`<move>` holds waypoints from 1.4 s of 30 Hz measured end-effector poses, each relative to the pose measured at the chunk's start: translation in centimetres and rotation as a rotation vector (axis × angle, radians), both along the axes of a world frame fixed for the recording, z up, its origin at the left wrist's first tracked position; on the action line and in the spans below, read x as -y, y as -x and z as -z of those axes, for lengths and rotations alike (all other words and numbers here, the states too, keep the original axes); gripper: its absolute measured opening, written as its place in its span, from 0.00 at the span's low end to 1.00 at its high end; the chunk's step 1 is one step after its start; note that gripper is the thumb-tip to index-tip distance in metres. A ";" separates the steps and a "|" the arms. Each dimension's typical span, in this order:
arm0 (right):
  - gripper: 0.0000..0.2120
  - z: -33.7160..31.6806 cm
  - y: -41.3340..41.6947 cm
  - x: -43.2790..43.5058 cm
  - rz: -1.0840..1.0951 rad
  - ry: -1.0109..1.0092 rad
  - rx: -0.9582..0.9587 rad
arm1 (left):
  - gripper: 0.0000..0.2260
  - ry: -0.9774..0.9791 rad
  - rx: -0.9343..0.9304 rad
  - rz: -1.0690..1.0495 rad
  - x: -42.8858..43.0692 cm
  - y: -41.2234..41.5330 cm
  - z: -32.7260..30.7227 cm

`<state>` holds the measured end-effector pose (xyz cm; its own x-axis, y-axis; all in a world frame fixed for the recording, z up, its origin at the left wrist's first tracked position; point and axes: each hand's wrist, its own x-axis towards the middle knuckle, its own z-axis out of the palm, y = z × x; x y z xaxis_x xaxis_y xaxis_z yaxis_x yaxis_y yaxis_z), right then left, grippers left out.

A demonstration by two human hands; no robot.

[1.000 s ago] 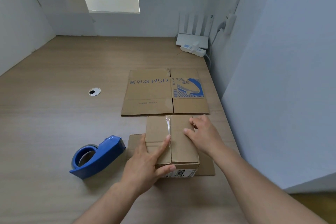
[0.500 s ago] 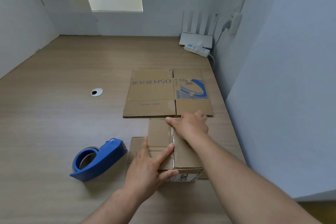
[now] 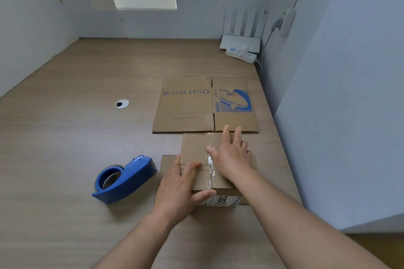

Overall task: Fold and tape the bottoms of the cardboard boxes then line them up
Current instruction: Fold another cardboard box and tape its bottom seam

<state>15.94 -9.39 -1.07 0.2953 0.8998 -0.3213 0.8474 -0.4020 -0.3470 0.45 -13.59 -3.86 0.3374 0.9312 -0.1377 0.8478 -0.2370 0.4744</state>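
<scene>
A small brown cardboard box (image 3: 195,148) stands bottom-up on the wooden table, a strip of clear tape (image 3: 211,164) running along its centre seam. My left hand (image 3: 179,190) lies flat on the box's near left part, thumb along the front edge. My right hand (image 3: 231,155) rests on the right flap with straight, spread fingers, thumb on the tape. Beneath the box lies a flat piece of cardboard (image 3: 167,162). Beyond it, a flattened printed box (image 3: 185,107) with blue markings lies on the table.
A blue tape dispenser (image 3: 124,178) sits on the table left of the box. A round cable hole (image 3: 122,103) is further left and back. A white router and power strip (image 3: 240,49) stand in the far right corner. A wall (image 3: 338,116) runs close along the right.
My right hand slid from the far end of the tape seam back onto the right flap, fingers spreading. The left hand stayed on the box's near left part.
</scene>
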 end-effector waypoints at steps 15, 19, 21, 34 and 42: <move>0.50 0.2 -1.5 6.2 -0.067 -0.003 -0.207 | 0.46 0.041 0.095 -0.158 0.8 -0.5 -0.7; 0.50 0.3 -1.7 6.3 -0.060 -0.116 -0.249 | 0.50 0.049 0.055 -0.158 1.5 -0.4 -1.3; 0.45 0.3 -1.9 6.5 -0.036 -0.215 -0.192 | 0.51 0.079 0.089 -0.126 1.6 0.8 -1.8; 0.18 -1.9 1.5 5.6 -0.023 -0.708 -0.063 | 0.19 0.065 -0.382 -0.403 -3.0 11.8 1.8; 0.16 -1.1 7.1 5.7 -0.248 -0.820 0.002 | 0.12 0.135 -0.297 -0.405 -4.9 13.5 1.8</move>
